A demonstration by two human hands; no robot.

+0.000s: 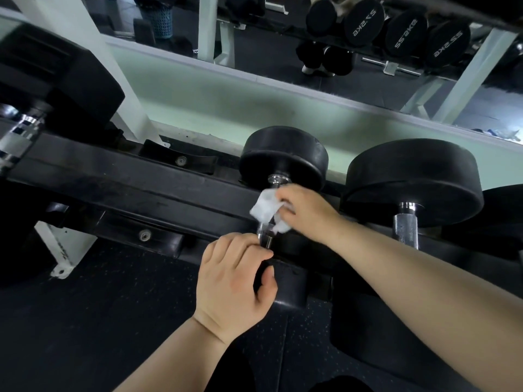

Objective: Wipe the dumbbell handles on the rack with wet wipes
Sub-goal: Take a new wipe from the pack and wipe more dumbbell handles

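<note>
Right grip (305,210) clamps crumpled white wet wipe (264,206) round near-to-far chrome dumbbell handle (264,235); left grip (235,278) clasps near end.

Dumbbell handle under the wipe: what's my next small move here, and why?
Probably slide the right hand with the wet wipe down the handle toward the left hand. The wipe sits at the far end, bare chrome shows below it, and the left hand grips the near end of the dumbbell, steadying it.
</note>
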